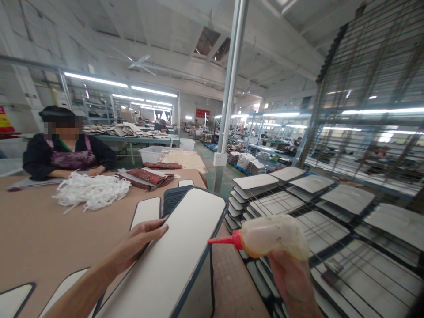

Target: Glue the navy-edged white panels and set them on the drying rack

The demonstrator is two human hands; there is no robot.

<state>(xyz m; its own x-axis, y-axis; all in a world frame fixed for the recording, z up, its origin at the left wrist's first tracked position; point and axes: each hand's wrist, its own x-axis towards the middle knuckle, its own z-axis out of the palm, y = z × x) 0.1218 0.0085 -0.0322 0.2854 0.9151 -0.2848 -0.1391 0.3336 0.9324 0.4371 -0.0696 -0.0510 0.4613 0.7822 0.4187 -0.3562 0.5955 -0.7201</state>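
My left hand [137, 243] grips the left edge of a long cream-white panel [183, 240] with dark edging, its thumb on the top face. The panel is tilted and lies over a stack of similar dark-edged pieces [179, 198]. My right hand [289, 276] is closed around a squeeze bottle [274, 236] with a red pointed nozzle and amber liquid in its lower side. The bottle lies sideways, its tip at the panel's right dark edge. Part of my right hand's fingers is hidden behind the bottle.
More dark-edged panels [145, 212] lie on the brown table [82, 238]. White cord [92, 190] and folded patterned cloth [149, 176] are farther back. A co-worker [73, 145] sits across. On the right, a wire rack [281, 198] holds several panels; a metal post [228, 88] stands ahead.
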